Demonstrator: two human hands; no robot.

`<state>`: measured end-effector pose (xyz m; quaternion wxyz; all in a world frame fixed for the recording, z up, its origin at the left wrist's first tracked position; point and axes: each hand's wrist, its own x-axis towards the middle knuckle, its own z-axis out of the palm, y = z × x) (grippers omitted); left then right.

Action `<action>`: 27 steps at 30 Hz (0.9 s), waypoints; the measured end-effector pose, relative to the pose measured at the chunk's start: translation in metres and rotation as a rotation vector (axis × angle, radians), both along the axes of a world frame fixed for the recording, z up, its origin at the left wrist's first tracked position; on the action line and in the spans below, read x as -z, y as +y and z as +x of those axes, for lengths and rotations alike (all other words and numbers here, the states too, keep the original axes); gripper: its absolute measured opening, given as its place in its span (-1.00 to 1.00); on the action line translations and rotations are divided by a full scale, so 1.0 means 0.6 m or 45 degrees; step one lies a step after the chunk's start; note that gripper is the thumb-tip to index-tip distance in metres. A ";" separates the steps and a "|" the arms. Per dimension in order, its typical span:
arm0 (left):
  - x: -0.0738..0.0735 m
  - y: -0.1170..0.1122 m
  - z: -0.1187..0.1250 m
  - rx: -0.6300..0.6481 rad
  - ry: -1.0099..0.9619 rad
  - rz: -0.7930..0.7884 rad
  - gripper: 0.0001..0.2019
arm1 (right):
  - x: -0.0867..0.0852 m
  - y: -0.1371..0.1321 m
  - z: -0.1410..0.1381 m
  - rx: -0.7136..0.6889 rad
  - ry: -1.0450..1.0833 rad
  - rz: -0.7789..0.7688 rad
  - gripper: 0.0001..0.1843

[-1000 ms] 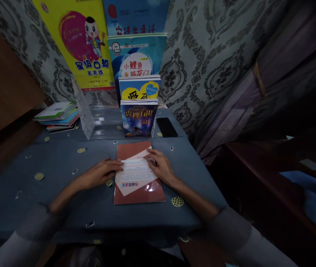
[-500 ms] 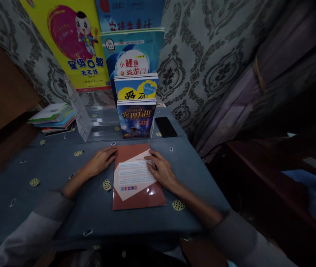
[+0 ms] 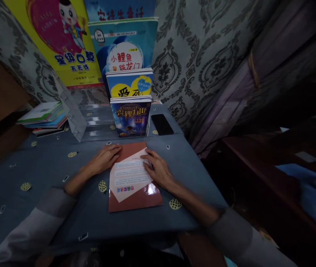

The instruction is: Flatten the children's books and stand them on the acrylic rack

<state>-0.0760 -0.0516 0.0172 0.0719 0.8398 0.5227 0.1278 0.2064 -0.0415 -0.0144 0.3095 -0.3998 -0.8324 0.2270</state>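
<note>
A reddish-brown book lies flat on the table, with a slanted pale panel of print on its cover; the print looks upside down to me. My left hand rests at the book's upper left edge, its fingers stretched over the corner. Across the right side of the cover lies my right hand, open, with its fingers slightly bent and apart. Neither hand grips the book. Just beyond it, a dark blue book stands in front of other books in a clear stand.
Behind it rise a blue and yellow book, a teal book and a large yellow book. A black phone lies right of the stand, a pile of books to its left. Patterned cloth covers the table.
My left hand has slid a little to the right, further onto the book's upper left corner. My right hand stays on the cover. The view has shifted slightly.
</note>
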 end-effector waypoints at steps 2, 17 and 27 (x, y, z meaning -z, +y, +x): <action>0.002 0.007 0.012 0.034 -0.004 0.017 -0.56 | 0.003 0.001 0.000 0.003 0.014 0.015 -0.64; 0.011 0.080 0.122 0.286 -0.024 0.001 -0.58 | -0.001 -0.004 -0.002 -0.002 0.009 0.001 -0.65; 0.041 0.092 0.128 0.254 -0.084 0.052 -0.59 | -0.004 0.003 0.002 -0.029 -0.017 0.057 -0.65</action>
